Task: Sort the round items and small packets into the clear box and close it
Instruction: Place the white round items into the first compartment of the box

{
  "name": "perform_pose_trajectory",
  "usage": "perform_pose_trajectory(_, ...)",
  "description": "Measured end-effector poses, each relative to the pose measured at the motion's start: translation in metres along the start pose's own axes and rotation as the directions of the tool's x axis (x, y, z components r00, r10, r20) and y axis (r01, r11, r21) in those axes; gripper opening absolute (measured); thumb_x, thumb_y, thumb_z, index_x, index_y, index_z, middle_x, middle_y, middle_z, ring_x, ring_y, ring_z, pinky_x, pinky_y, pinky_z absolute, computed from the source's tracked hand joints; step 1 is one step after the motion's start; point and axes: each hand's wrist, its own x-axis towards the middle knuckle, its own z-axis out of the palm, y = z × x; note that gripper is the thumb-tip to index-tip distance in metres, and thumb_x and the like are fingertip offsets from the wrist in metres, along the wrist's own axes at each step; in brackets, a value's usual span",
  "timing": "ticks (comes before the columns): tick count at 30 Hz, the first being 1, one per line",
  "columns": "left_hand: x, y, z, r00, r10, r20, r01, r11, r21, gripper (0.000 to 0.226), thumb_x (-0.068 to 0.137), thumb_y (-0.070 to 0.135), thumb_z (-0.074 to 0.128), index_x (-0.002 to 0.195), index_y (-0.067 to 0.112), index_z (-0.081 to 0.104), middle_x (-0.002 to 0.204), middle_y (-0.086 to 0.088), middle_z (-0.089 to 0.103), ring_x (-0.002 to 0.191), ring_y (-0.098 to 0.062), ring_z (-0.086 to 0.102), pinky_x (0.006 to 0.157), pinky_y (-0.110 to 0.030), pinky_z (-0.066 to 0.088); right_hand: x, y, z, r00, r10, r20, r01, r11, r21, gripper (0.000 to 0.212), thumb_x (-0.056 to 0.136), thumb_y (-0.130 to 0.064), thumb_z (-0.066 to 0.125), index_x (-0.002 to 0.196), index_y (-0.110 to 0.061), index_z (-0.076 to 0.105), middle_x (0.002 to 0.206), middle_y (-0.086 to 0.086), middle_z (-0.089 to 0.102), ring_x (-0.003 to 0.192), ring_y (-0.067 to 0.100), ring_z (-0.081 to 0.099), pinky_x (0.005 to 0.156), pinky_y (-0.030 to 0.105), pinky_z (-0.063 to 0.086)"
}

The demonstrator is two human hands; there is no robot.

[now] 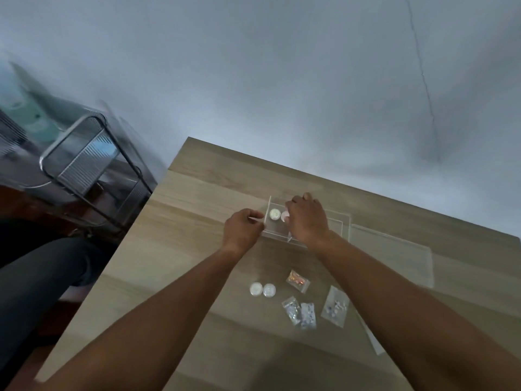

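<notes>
Reaching into the clear box (335,221), the right hand (307,218) is curling its fingers down over a pale pink round item (285,216) in the box's left compartment; the fingertips are touching it, but the palm is hiding most of the disc, so whether it is truly gripped cannot be told. Just left of it a white round item (274,214) is lying in the same compartment. The left hand (244,228) is closing narrowly, thumb and forefinger pinching the box's left wall at its upper edge. The box is sitting toward the far side of the wooden surface (197,221), and its right part and inner divider are hard to make out through the transparent walls and behind the right wrist.

Nearer the person, two white round items (262,289) are lying side by side, touching, on the surface. Beside them to the right, an orange-filled small packet (297,280) is lying apart, with two silvery packets (300,311) overlapping below it and a longer clear packet (335,306) partly covered by the right forearm. A flat clear sheet (394,258), possibly the lid, is lying right of the box, its edges faint. Off the surface to the left, a blurred metal-framed rack (84,159) is standing.
</notes>
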Motion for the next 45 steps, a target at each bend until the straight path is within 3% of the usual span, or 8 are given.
perform_pose_trajectory(3,-0.006,-0.006,-0.005,1.0,0.014,-0.012,-0.014,1.0,0.002,0.024,0.081,0.028,0.071,0.103,0.019,0.071,0.089,-0.006,0.075,0.086,-0.022,0.071,0.086,-0.041,0.057,-0.017,0.001,-0.004,0.995,0.028,-0.096,-0.011,0.984,0.18,0.029,0.088,-0.026,0.058,0.115,-0.017,0.063,0.114,0.003,0.064,0.111,0.027,0.048,0.09,0.039,0.042)
perform_pose_trajectory(6,-0.018,-0.016,-0.017,0.996,0.092,-0.014,-0.09,0.991,0.102,0.021,0.081,0.032,0.07,0.101,0.023,0.071,0.079,0.011,0.068,0.081,-0.011,0.067,0.073,-0.024,0.052,-0.046,-0.003,-0.008,0.972,0.061,-0.226,0.023,0.937,0.35,0.024,0.086,-0.021,0.06,0.109,-0.016,0.066,0.105,0.005,0.065,0.103,0.026,0.052,0.086,0.039,0.047)
perform_pose_trajectory(10,-0.048,-0.036,-0.03,0.969,0.205,0.141,-0.235,0.94,0.249,0.023,0.073,0.036,0.077,0.094,0.032,0.07,0.081,0.014,0.067,0.074,0.002,0.061,0.069,-0.017,0.048,-0.095,-0.014,-0.003,0.999,0.006,-0.038,0.016,0.842,0.539,0.02,0.089,-0.023,0.059,0.106,-0.015,0.066,0.102,0.008,0.063,0.096,0.022,0.057,0.083,0.034,0.049)
perform_pose_trajectory(14,-0.078,-0.059,-0.035,0.878,0.302,0.372,-0.45,0.786,0.424,0.048,0.066,0.038,0.082,0.111,0.035,0.065,0.095,0.013,0.061,0.088,-0.008,0.059,0.078,-0.029,0.052,-0.13,-0.03,0.016,0.976,-0.057,0.212,-0.064,0.851,0.522,0.049,0.083,-0.039,0.066,0.126,-0.019,0.055,0.122,0.007,0.055,0.111,0.02,0.051,0.096,0.032,0.043)
perform_pose_trajectory(17,-0.089,-0.07,-0.033,0.833,0.305,0.462,-0.532,0.674,0.513,0.062,0.067,0.04,0.079,0.125,0.031,0.059,0.118,0.004,0.061,0.11,-0.015,0.055,0.087,-0.032,0.05,-0.142,-0.037,0.025,0.971,-0.03,0.238,-0.1,0.851,0.516,0.06,0.078,-0.039,0.069,0.132,-0.021,0.049,0.125,0.007,0.05,0.115,0.022,0.048,0.097,0.031,0.039)
perform_pose_trajectory(31,-0.092,-0.069,-0.024,0.837,0.407,0.366,-0.547,0.643,0.537,0.029,0.082,0.034,0.066,0.109,0.024,0.068,0.105,0.0,0.065,0.106,-0.022,0.06,0.08,-0.035,0.052,-0.159,-0.049,0.039,0.998,-0.026,0.049,0.005,0.919,0.394,0.033,0.083,-0.033,0.06,0.111,-0.017,0.064,0.106,0.01,0.059,0.101,0.027,0.053,0.084,0.038,0.046)
perform_pose_trajectory(39,-0.048,-0.001,-0.035,0.787,0.565,0.247,-0.599,0.605,0.524,0.031,0.08,0.028,0.066,0.11,0.024,0.065,0.105,0.0,0.067,0.096,-0.019,0.062,0.074,-0.031,0.051,-0.172,-0.034,0.038,0.988,0.139,-0.066,-0.086,0.856,0.509,0.025,0.075,-0.03,0.072,0.093,-0.013,0.065,0.094,0.007,0.063,0.087,0.025,0.059,0.076,0.034,0.05)
perform_pose_trajectory(45,-0.001,0.06,-0.018,0.753,0.478,0.453,-0.646,0.403,0.648,0.027,0.089,0.032,0.058,0.113,0.027,0.066,0.113,0.0,0.068,0.108,-0.021,0.059,0.079,-0.036,0.052,-0.192,-0.022,0.043,0.976,0.216,-0.036,-0.158,0.809,0.566,0.031,0.075,-0.032,0.072,0.1,-0.016,0.065,0.095,0.004,0.06,0.087,0.021,0.058,0.075,0.031,0.049)
